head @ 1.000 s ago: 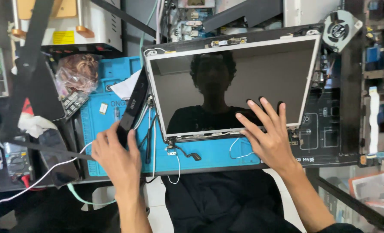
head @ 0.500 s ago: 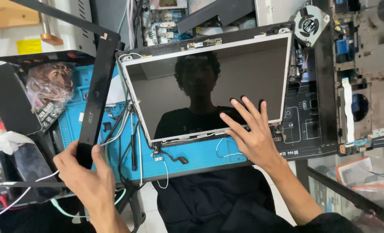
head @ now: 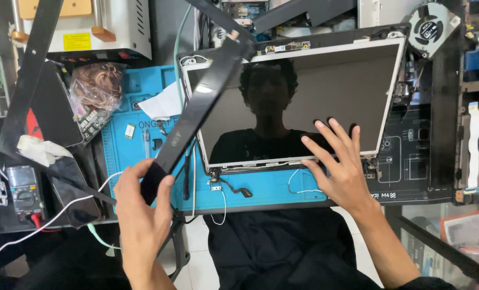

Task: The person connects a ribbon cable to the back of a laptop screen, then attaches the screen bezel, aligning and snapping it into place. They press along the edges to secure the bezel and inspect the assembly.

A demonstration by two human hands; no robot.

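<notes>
My left hand [head: 143, 209] clenches the long black plastic bezel strip [head: 199, 110], running diagonally up-right over the bare dark laptop screen panel [head: 304, 91]; right hand [head: 340, 171] flat, released, on the panel's lower edge.

The left hand [head: 143, 215] grips the lower end of a black bezel strip [head: 196, 110], which slants up toward one o'clock across the screen panel [head: 304, 102]. The right hand [head: 339, 166] lies spread on the panel's lower edge, above the blue mat [head: 261, 185].
</notes>
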